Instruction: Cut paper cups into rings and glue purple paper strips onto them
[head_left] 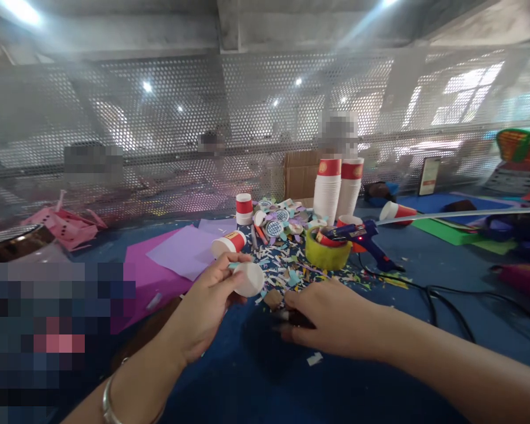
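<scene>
My left hand (218, 288) is closed around a round white paper piece (249, 279) that looks like a cup's base, its flat face toward me. A bit of light blue shows at its upper left edge. Low over the blue table, my right hand (315, 315) reaches in from the right with bent fingers. Its fingertips are smeared, and what lies under them is dark and unclear. A small brown scrap (272, 299) is beside those fingertips. Just beyond both hands spread many cut paper scraps (280, 256).
Past the scraps are decorated paper discs (274, 228), a standing cup (244, 208), a tipped cup (232, 242) and tall cup stacks (327, 191). A blue glue gun (366, 237) rests on a yellow tape roll (327, 254); its black cable (433, 300) runs right. Purple sheets (159, 265) lie left.
</scene>
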{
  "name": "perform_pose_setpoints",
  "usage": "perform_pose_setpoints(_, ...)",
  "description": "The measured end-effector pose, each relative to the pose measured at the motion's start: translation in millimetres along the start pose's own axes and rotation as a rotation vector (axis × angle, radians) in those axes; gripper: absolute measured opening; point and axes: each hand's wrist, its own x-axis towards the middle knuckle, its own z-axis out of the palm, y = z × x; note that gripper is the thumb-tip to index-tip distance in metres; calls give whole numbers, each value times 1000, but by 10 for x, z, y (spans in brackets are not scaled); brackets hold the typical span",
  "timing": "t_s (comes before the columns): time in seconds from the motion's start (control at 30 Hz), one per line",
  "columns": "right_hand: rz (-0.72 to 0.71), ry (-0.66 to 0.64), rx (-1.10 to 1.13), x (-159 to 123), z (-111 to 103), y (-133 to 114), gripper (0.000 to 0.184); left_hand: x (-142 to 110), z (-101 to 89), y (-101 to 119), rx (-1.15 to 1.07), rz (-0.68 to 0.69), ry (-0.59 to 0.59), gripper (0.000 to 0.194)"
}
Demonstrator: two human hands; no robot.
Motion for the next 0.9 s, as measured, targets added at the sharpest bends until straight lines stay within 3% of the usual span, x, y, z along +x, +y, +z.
perform_pose_setpoints(0.13,18,-30,-25,10,-12,-17,26,-56,33,8,-97,-122,-83,37)
perform_pose_setpoints(0.27,17,-39,-6,22,-31,-5,25,-94,41,-17,-89,-129,-158,57)
perform_pose_setpoints(0.43,117,43,56,45,-66,81,22,-73,40,-27,-19,-88,-87,45)
perform_pose_setpoints(0.57,205,145,247,104,-97,167,21,-65,60,-12,-71,-79,-94,50)
perform_pose_setpoints(0.73,206,181,519,179,-114,234,22,-66,86,-15,-118,-75,-140,56)
perform_pose_setpoints(0.9,223,209,640,220,-117,275,28,-37,86,-32,-117,-64,-67,56)
